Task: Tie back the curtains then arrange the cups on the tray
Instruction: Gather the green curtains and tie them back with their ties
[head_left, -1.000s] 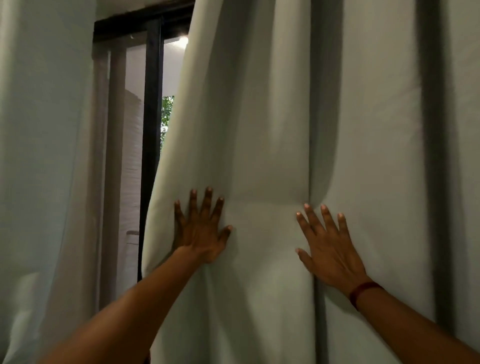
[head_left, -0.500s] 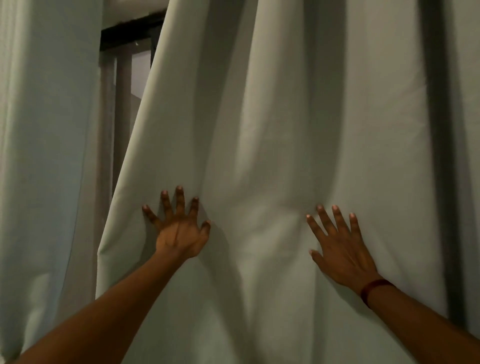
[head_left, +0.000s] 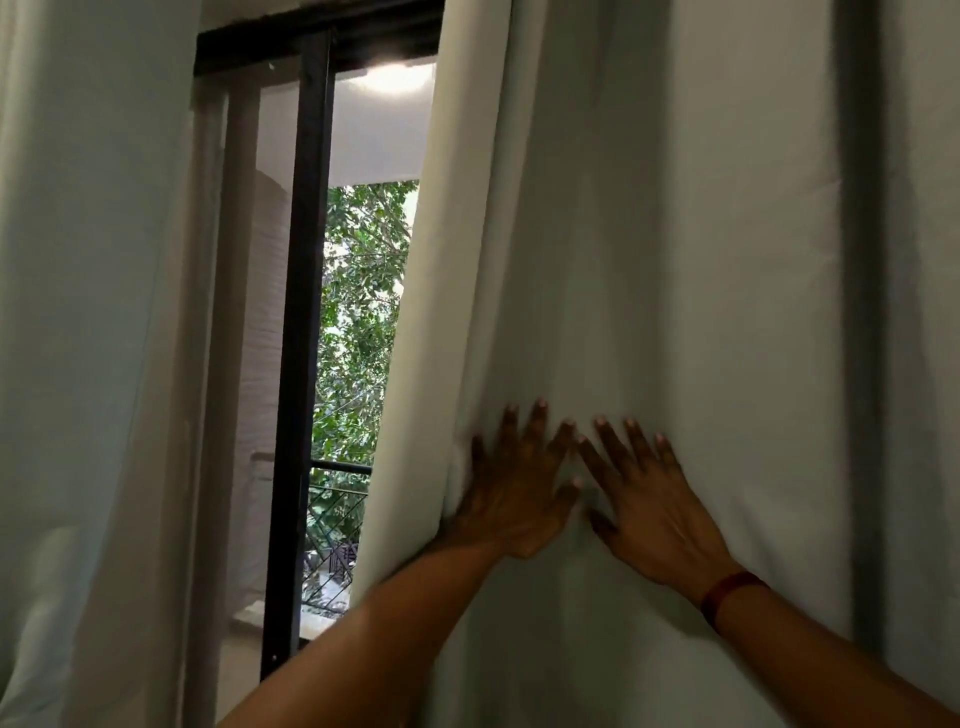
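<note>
A pale grey-green curtain (head_left: 675, 234) hangs on the right and fills most of the view. My left hand (head_left: 511, 493) presses flat on it near its left edge, fingers spread. Just to the right, my right hand (head_left: 649, 504) also presses flat on the cloth, fingers straight; a red band circles its wrist. The fingertips of both hands nearly touch, and the cloth is bunched into folds above them. A second pale curtain (head_left: 88, 312) hangs at the left. No cups or tray are in view.
Between the two curtains a dark window frame (head_left: 301, 312) shows, with green trees and a balcony railing (head_left: 337, 499) outside. A bright ceiling light (head_left: 397, 78) glows at the top of the gap.
My left hand has pushed the curtain's edge to the right, close to my right hand. The gap at the window has widened, and trees and railing now show.
</note>
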